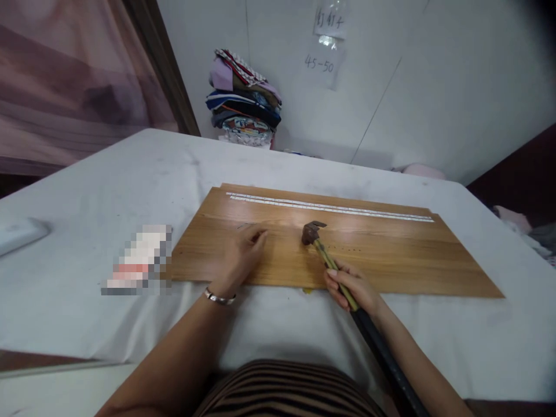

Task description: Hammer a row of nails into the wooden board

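My right hand (pixel 351 285) is wrapped round the handle of a claw hammer (pixel 324 252). Its rusty brown head is above the wooden board (pixel 417 252), claw pointing right, and the dark grip runs down past my forearm. Over the left half of the board is my left hand (pixel 245 252), thumb and fingers pinched together; whatever they hold, if anything, is too small to make out. Just beyond its knuckles lie a few thin dark pieces (pixel 246 225) that look like nails. A short row of small dark dots (pixel 345 249) marks the board right of the hammer head.
Two white measuring strips (pixel 330 207) run along the board's far side. A blurred-out flat object (pixel 139 258) lies left of the board on the white-covered table (pixel 87 202). Folded clothes (pixel 245 98) are stacked at the back wall. A white object (pixel 21 233) sits far left.
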`<state>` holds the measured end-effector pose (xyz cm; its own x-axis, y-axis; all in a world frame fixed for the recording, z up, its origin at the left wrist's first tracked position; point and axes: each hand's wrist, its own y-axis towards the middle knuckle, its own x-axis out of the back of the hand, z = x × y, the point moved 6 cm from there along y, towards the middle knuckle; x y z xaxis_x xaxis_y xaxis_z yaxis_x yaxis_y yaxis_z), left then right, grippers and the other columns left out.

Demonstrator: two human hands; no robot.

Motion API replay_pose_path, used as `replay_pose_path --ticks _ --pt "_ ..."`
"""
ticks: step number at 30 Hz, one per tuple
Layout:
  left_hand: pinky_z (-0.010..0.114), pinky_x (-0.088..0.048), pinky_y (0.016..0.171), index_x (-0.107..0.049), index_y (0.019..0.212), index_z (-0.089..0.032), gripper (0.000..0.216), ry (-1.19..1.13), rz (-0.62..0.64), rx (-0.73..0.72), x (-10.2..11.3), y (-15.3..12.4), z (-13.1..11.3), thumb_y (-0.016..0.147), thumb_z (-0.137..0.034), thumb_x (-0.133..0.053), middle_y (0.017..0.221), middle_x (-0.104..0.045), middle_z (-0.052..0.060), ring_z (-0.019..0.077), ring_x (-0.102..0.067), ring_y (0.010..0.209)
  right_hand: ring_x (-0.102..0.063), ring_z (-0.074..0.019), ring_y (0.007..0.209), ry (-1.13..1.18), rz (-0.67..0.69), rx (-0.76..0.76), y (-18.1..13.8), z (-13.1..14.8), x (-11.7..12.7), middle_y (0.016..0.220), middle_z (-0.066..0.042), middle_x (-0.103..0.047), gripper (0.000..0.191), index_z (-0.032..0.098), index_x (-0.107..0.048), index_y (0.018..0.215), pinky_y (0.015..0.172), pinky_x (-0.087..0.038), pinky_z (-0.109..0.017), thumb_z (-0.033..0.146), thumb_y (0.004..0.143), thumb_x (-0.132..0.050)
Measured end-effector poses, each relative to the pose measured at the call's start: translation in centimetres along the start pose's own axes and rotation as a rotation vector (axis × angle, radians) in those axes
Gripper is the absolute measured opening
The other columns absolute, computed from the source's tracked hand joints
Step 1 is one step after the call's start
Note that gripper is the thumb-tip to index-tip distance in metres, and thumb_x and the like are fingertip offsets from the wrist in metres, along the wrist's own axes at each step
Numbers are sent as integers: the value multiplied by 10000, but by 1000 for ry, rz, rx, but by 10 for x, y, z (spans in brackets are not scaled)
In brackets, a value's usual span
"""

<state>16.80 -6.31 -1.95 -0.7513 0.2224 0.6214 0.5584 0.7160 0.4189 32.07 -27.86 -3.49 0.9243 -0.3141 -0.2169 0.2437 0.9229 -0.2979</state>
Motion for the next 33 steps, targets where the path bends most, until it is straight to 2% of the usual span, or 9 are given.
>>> replay_pose_path --ticks 5,9,16,20,25,29,33 --pt "301 -545 788 -757 923 -183 208 83 -71 79 13 8 15 914 -285 -577 909 -750 64 196 -689 843 -343 -39 315 22 -20 29 4 4 4 541 100 -455 404 229 -470 769 292 -286 -177 541 823 -721" --pt "353 -546 884 -769 953 -183 229 154 -93 119 23 14 25 903 -294 -575 981 -759 87 237 -697 941 -339 -42 313 13 -24 43 5 7 2 535 101 -459 397 229 -479 780 294 -293 -182 544 821 -716" --pt "393 -538 938 -793 961 -195 249 299 -82 217 42 18 45 890 -273 -568 1048 -785 103 274 -698 1029 -349 -46 311 -51 19 60 7 0 -1 501 89 -465 410 228 -469 733 308 -283 -183 562 836 -684" --pt "384 -540 947 -813 958 -184 263 407 17 185 37 23 41 898 -239 -563 1041 -790 120 273 -705 1038 -363 -45 322 -66 14 68 9 -3 3 530 81 -490 419 227 -471 740 312 -288 -184 570 826 -695" --pt "416 -521 994 -821 981 -168 300 533 192 42 15 36 26 911 -167 -529 1087 -782 143 275 -691 1064 -355 -49 310 -31 19 89 9 -2 5 533 93 -479 388 230 -489 806 303 -276 -185 553 813 -703" --pt "388 -519 927 -824 930 -153 333 642 322 23 0 41 22 942 -178 -492 1064 -760 168 275 -687 1043 -362 -48 313 -14 24 108 10 -1 7 553 97 -486 378 229 -488 833 303 -279 -183 536 810 -708" --pt "384 -503 884 -813 959 -135 354 754 390 -25 -8 43 17 951 -160 -459 1043 -746 185 289 -689 1018 -360 -47 313 3 31 108 13 -4 8 556 107 -484 382 228 -494 858 294 -287 -181 535 801 -714"
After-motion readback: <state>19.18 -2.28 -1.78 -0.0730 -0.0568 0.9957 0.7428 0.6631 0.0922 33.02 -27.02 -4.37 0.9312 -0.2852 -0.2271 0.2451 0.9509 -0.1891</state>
